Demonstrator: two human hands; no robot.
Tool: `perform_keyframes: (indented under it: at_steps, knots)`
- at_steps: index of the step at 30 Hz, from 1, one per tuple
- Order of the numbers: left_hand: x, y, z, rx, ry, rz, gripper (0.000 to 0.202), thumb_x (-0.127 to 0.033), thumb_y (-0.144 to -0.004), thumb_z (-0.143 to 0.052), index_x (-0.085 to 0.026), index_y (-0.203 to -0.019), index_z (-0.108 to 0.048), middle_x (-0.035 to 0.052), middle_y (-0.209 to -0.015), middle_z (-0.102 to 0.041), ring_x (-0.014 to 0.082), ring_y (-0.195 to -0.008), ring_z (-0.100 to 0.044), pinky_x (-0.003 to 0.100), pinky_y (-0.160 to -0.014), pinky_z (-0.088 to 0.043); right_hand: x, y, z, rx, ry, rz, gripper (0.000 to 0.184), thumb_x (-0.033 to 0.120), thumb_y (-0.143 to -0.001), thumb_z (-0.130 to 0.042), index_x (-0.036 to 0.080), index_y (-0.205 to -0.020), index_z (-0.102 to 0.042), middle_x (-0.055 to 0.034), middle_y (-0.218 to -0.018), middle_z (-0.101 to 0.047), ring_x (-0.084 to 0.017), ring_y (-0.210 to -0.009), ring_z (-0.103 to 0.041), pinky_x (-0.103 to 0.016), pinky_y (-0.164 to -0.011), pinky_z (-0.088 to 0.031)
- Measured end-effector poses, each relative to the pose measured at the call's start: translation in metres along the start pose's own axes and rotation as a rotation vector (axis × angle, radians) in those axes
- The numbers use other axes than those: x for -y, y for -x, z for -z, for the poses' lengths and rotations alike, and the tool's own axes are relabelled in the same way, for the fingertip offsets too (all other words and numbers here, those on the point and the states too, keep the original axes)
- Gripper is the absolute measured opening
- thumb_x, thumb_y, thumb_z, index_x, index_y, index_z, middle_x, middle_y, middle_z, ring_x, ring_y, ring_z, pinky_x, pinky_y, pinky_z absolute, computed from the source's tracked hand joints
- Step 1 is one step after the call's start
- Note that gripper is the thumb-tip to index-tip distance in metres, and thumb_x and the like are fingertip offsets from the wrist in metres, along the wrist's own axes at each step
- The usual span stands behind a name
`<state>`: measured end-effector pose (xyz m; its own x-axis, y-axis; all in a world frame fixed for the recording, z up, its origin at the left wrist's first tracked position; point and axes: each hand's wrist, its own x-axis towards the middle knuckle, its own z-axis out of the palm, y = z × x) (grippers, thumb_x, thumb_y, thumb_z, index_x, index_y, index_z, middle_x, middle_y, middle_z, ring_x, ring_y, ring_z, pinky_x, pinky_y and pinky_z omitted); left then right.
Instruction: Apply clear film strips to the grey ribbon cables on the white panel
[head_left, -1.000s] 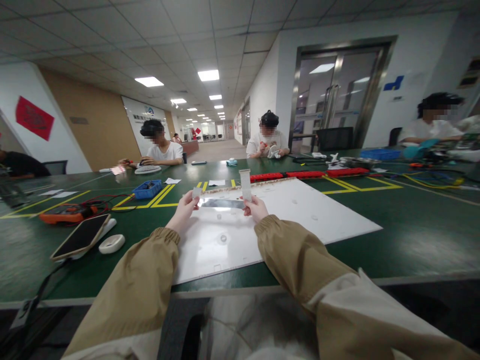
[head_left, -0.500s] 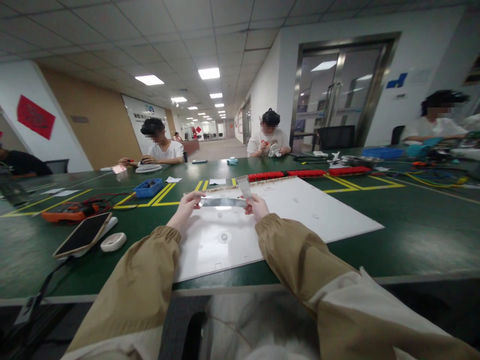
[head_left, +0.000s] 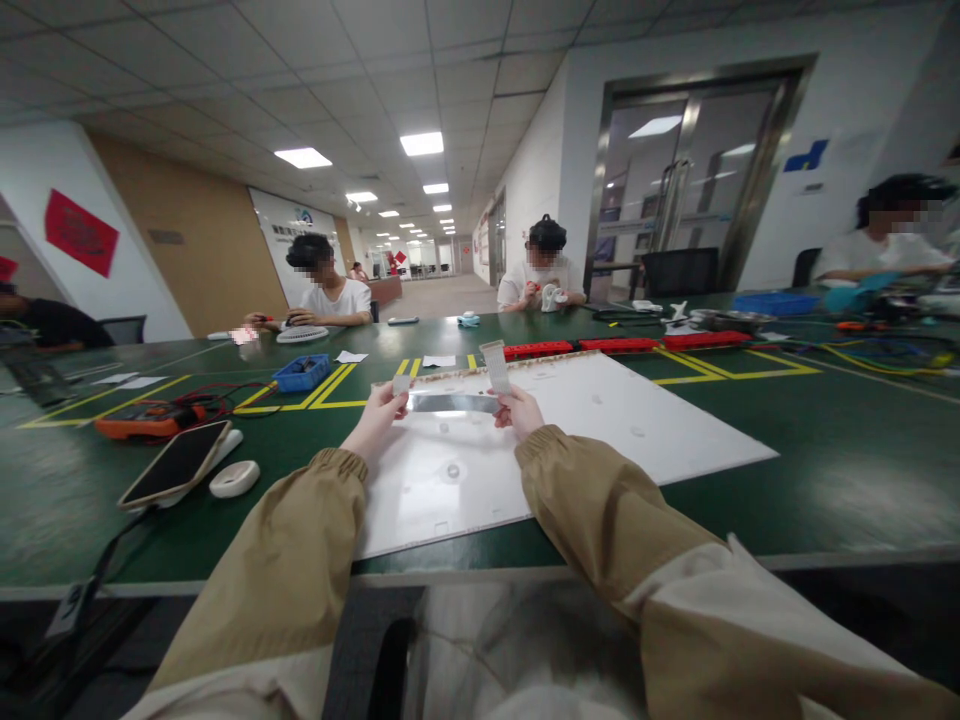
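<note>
Left hand [head_left: 386, 408] and right hand [head_left: 517, 411] clamp a flat, silvery, plastic-looking ribbon [head_left: 454, 403], seemingly holding it outstretched; the next move likely wants even tension.

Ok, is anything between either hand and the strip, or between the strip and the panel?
Nothing visible: the left hand and the right hand both hold the strip, one toward each end, and nothing shows between it and the panel below.
</note>
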<state>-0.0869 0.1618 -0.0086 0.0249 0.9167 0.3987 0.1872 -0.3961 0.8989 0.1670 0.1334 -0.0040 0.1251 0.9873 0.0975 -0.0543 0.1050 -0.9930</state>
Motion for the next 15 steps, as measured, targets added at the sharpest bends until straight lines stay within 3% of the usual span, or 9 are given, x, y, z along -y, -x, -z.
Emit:
perform_keyframes:
  at_steps: [10,15]
  knots:
    - [0.011,-0.004,0.002,-0.022,-0.144,-0.052,0.035,-0.039,-0.067,-0.059,-0.016,-0.094,-0.060,0.0038,-0.081,-0.060,0.0147,-0.066,-0.056,0.022,-0.051,-0.045,-0.005,-0.001,0.002,-0.051,0.021,0.053,0.024,0.016,-0.078,-0.050,0.011,-0.093,-0.068,-0.0003,-0.061,-0.061,-0.005,-0.031,-0.047,-0.016,-0.032,-0.031]
    - [0.013,-0.005,0.003,-0.032,-0.216,-0.101,0.037,-0.034,-0.069,-0.057,-0.015,-0.100,-0.063,0.0054,-0.085,-0.062,0.0169,-0.069,-0.055,0.024,-0.052,-0.045,-0.008,-0.006,0.002,-0.052,-0.012,0.062,0.024,0.016,-0.075,-0.049,0.013,-0.090,-0.069,-0.0028,-0.076,-0.066,-0.004,-0.035,-0.049,-0.016,-0.036,-0.037]
